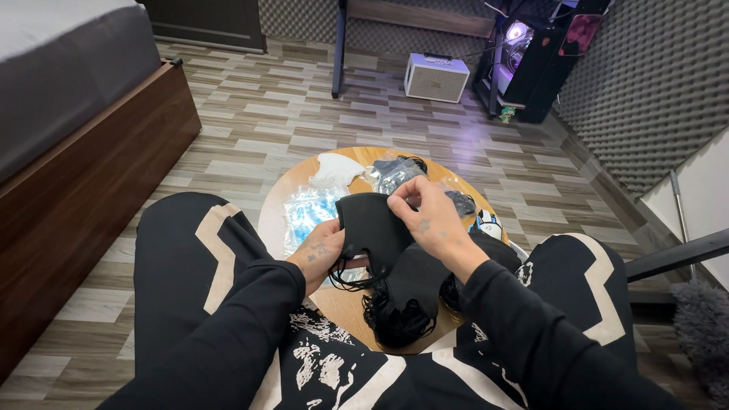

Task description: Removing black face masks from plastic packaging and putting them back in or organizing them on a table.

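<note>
My left hand (317, 254) and my right hand (427, 220) both hold one black cloth face mask (370, 225) above a small round wooden table (275, 206). The left hand grips the mask's lower left edge, where thin black ear loops (345, 277) dangle. Fingers of the right hand pinch its top right edge. Beneath the held mask lies a pile of more black masks (406, 300) with tangled loops. A white mask (336, 168) rests at the table's far side.
Clear plastic packets (311, 209) and a bagged dark mask (395, 173) lie on the table. A bed with a wooden frame (83, 144) stands to the left. A white speaker box (436, 77) and a lit computer tower (524, 53) sit beyond on the wood-pattern floor.
</note>
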